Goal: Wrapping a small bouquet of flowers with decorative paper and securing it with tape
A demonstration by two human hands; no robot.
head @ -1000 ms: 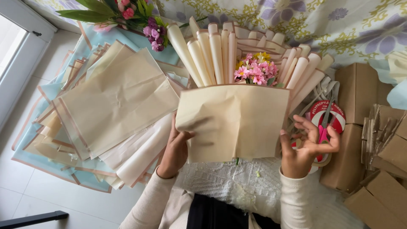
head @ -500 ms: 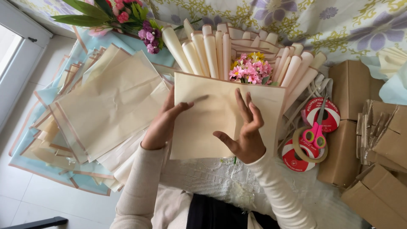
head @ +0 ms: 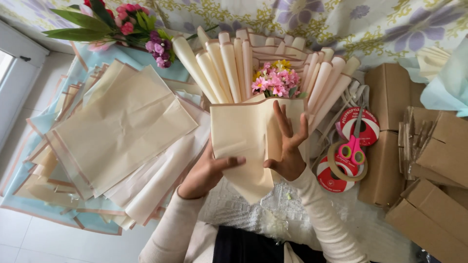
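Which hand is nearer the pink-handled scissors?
Right. The right hand lies on the cream wrapping sheet just beside the pink-handled scissors; the left hand grips the sheet's far side.

Plain brown cardboard boxes (head: 429,160) crowd the view from three to five o'clock, folded and stacked. Just left of them, tape rolls (head: 360,125) carry round red-and-white labels.

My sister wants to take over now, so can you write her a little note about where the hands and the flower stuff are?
Left hand: holds the cream wrapping sheet from its left side, thumb on the front.
Right hand: fingers spread flat on the same sheet.
Small pink and yellow flower bunch sits behind the sheet, ringed by rolled cream paper cones.
Done: cones fanned, front sheet partly wrapped.
Left: sheet not taped or tied.
Pink scissors lie on the tape rolls at right; spare sheets at left.
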